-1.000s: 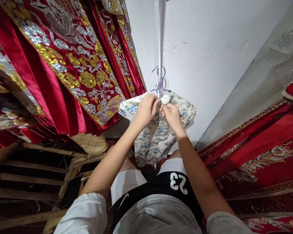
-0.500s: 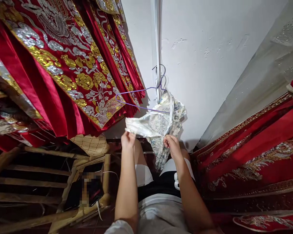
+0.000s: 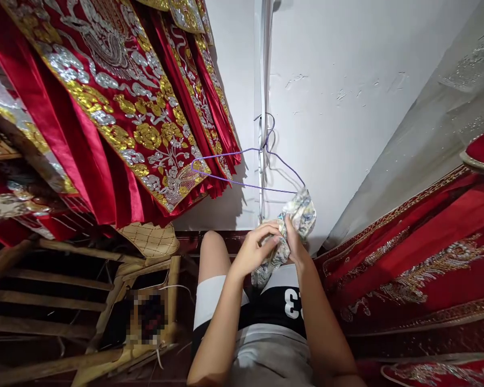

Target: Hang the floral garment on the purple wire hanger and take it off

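A patterned white garment [image 3: 305,209] is bunched up between my hands, and its lower part hangs toward my lap. My right hand [image 3: 296,244] is closed around the gathered cloth. My left hand [image 3: 260,247] reaches across, its bent fingers closed on the cloth beside the right hand. The purple wire hanger [image 3: 242,185] hangs by its hook in front of me. Its right end touches the top of the garment, while its left side is bare. How much cloth sits over that right end I cannot tell.
Red embroidered garments [image 3: 145,123] hang on the left, and more red cloth [image 3: 395,263] is at the right. A white pole [image 3: 263,64] runs along the pale wall [image 3: 326,107]. A wooden chair [image 3: 60,303] stands at the lower left with a blurred object on it.
The garment has slid off the hanger's middle toward its right end and is now bunched. My left hand has moved right, letting go of the stretched edge and joining my right hand.
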Demonstrator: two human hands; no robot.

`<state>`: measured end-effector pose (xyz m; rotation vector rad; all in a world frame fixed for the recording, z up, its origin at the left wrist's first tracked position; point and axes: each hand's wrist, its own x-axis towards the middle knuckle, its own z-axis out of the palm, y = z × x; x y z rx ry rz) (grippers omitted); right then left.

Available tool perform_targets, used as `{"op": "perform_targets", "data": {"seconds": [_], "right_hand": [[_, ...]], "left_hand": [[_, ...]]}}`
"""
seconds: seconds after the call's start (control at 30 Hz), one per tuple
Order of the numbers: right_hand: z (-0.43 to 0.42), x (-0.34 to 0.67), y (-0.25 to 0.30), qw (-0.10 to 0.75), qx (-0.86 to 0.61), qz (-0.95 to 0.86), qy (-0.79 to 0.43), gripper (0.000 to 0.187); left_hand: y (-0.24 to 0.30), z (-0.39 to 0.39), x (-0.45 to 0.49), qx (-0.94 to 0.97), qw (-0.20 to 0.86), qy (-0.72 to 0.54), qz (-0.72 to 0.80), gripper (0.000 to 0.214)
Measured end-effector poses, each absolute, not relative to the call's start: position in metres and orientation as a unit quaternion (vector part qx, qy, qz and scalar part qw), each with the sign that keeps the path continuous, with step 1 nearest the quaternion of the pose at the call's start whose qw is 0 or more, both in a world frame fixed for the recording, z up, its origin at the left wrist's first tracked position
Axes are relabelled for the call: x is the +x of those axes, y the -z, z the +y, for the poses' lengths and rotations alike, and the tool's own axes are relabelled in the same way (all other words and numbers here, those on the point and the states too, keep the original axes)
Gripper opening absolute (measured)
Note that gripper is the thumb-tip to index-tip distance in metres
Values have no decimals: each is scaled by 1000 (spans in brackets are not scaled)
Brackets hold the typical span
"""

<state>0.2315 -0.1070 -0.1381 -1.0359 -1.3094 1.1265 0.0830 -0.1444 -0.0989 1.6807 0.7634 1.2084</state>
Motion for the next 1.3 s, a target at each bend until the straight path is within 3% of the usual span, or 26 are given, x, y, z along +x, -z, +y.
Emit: {"op": "perform_targets", "data": {"seconds": [0.07,0.13,0.27,0.33,0.43,0.57,0.63,0.7,0.83,0.97,1.3], "right_hand": [[-108,231,129,484,-385,-501,-606,75],[-109,236,116,404,-343,-501,-684,59],[-107,254,79,257,-307,-616,-679,34],[-99,263,60,226,-321,-679,-621,21],[-74,270,41,334,-359,-755,-436,9],[-19,262,46,530,-394,-690,-295,42],[6,252,58,536,-411,-667,-314,46],[21,243,72,504,-425,-669,-342,36],[16,244,89,488,-433,-677,-340,21],[-9,270,82,526,-434,-675,-281,13],[-48,288,40,538,-398,-711,-216,11]], "left_hand": [[96,-145,83,727,367,-475,332,26],[95,-139,78,737,328,-470,358,40],[103,-119,60,759,398,-372,356,52],[110,-112,48,774,430,-297,356,61],[113,-105,21,804,382,-217,401,59],[99,-102,-25,826,237,-109,499,60],[88,-104,-42,819,169,-37,547,61],[78,-106,-53,798,123,22,590,58],[65,-109,-59,767,41,68,637,35],[60,-103,-60,765,-36,2,643,25],[20,-70,-71,795,-73,-311,516,23]]}}
